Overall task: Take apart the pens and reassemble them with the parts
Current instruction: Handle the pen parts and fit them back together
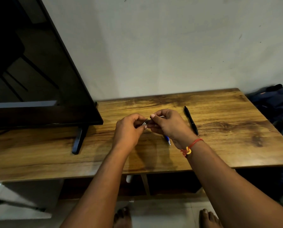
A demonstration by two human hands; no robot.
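Seen from the head camera, a pen piece (147, 122), small and dark, is held above the middle of a wooden table (219, 148). One end is pinched by the curled fingers and thumb of the left hand (129, 129). The other end is gripped by the right hand (168, 124), its fingers folded round it. Which part of a pen it is cannot be told, since most of it is covered by the fingers. A black pen (191, 120) is seen lying slantwise on the table towards the far right corner, just beside the right hand and apart from it. The tip of a blue pen (167, 140) is seen on the table under the right wrist, the rest being hidden. A red thread (192, 143) is worn on that wrist. A dark TV (38, 79) is stood on the left end, with one foot (78, 142) reaching towards the near edge. A bag (275, 101) is seen beyond the right edge.
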